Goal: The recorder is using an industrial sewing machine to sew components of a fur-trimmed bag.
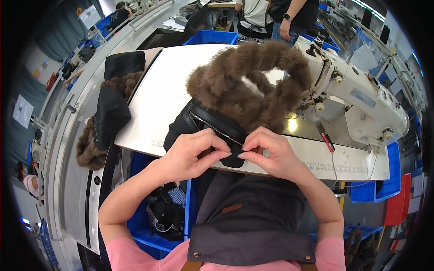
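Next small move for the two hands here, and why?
I'd probably ease the left hand and right hand slightly apart to flatten the black cloth: both appear to pinch it, close together, near the right end of the zip. It lies in front of the brown fur, away from the sewing machine's head, so there seems room to straighten it.

White surface (162, 99): is carrying a black zippered bag (180, 128) with brown fur loop (244, 101); white sewing machine (361, 97) is standing at right, red-handled snips (325, 136) are lying near it.
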Demonstrator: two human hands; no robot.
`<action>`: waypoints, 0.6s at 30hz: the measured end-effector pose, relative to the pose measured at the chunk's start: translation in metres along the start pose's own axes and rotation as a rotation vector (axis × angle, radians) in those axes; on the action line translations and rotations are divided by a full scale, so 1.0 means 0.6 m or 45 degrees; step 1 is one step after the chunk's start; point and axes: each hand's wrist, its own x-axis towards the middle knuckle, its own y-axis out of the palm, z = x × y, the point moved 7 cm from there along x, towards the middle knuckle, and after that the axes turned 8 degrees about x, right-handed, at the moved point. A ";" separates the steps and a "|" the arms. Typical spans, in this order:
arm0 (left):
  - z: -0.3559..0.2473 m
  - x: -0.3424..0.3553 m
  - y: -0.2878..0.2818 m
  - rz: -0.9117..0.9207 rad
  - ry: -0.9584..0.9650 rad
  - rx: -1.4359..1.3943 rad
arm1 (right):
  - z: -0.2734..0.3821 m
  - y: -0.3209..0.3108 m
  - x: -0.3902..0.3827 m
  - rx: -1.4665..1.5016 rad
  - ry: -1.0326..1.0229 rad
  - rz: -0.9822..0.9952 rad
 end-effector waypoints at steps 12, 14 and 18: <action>-0.015 0.010 -0.003 -0.082 -0.057 0.383 | 0.027 0.010 -0.011 -0.441 -0.367 -0.094; -0.019 0.011 0.000 -0.040 -0.010 0.468 | 0.026 0.008 -0.011 -0.421 -0.372 -0.097; -0.021 0.012 0.004 -0.016 0.016 0.508 | 0.027 0.008 -0.012 -0.408 -0.390 -0.087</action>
